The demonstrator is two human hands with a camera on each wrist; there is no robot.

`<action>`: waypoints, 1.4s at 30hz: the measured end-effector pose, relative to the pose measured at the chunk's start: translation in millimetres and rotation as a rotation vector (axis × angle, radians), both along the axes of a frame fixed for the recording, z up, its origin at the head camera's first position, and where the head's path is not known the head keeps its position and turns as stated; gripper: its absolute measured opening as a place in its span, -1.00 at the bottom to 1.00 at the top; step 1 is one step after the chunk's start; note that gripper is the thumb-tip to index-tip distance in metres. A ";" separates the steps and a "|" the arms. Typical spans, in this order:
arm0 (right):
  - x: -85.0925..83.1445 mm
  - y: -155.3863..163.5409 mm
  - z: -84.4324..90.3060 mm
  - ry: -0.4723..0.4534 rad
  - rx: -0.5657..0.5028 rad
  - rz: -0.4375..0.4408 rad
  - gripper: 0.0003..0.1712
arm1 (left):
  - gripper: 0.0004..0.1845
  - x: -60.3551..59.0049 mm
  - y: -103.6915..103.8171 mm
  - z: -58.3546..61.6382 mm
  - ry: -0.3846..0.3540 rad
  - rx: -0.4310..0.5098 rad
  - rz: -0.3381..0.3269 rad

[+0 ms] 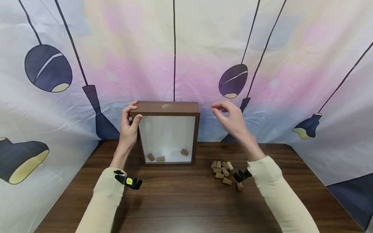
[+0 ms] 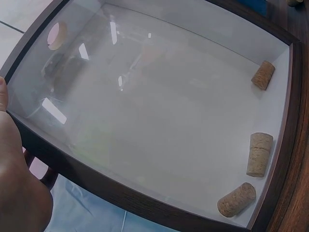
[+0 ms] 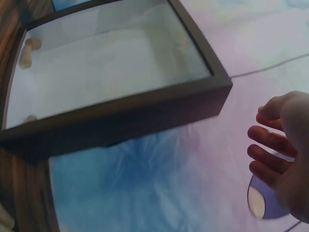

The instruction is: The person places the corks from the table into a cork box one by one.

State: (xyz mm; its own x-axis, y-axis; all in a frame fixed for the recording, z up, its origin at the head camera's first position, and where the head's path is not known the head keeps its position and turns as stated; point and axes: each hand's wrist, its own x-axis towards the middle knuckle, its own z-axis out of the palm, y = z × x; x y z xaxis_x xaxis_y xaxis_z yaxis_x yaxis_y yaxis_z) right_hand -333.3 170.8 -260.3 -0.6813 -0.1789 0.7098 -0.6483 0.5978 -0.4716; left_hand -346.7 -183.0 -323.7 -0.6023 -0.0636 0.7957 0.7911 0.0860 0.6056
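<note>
A dark brown wooden shadow box (image 1: 197, 136) with a clear front stands upright on the table, a round hole (image 1: 167, 106) in its top. Three corks lie on its white floor: one cork (image 1: 185, 152) towards the right, a second cork (image 2: 259, 154) and a third cork (image 2: 236, 199) towards the left. My left hand (image 1: 129, 129) grips the box's upper left corner, thumb on the front edge and fingers over the top. Off the box's upper right corner, my right hand (image 1: 231, 118) hangs in the air. Its fingers (image 3: 270, 140) are loosely bent, with nothing visible between them.
Several loose corks (image 1: 219, 175) lie in a group on the wooden table (image 1: 175, 200), right of the box and below my right forearm. Behind the box hangs a pastel cloth backdrop (image 1: 140, 64) printed with dark lamps.
</note>
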 end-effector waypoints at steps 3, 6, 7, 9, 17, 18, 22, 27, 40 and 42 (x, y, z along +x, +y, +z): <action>3.2 13.6 -10.3 -0.032 -0.002 -0.016 -0.76 | -0.64 0.1 0.4 -0.1 0.003 -0.002 0.001; 6.6 26.3 -19.9 -0.053 0.019 -0.022 -0.75 | -0.65 -0.4 0.8 -0.4 0.005 -0.003 -0.003; 7.9 29.9 -22.6 -0.055 0.026 -0.018 -0.75 | -0.65 -0.5 0.9 -0.3 0.006 -0.004 -0.003; 10.0 36.5 -28.3 -0.067 0.044 -0.012 -0.75 | -0.65 -1.1 0.6 -0.3 0.005 -0.005 -0.002; 13.9 55.3 -53.8 -0.107 0.149 -0.032 -0.76 | -0.64 -1.4 -1.1 -1.7 0.012 -0.003 -0.001; 14.4 57.2 -56.8 -0.116 0.153 -0.035 -0.76 | -0.64 -1.4 -1.2 -1.6 0.011 -0.003 0.000; 15.0 64.9 -70.8 -0.149 0.171 -0.026 -0.76 | -0.63 -0.8 -1.4 -0.4 0.004 -0.011 0.007; 14.5 74.7 -90.1 -0.172 0.221 -0.006 -0.75 | -0.63 -1.3 -1.2 -0.1 0.001 -0.015 0.005; 14.9 93.1 -136.4 -0.305 0.240 0.020 -0.74 | -0.64 -24.1 -9.6 -16.1 0.012 -0.011 0.015; 14.7 94.6 -141.6 -0.320 0.239 0.034 -0.74 | -0.65 -19.7 -8.0 -12.8 0.007 -0.009 0.011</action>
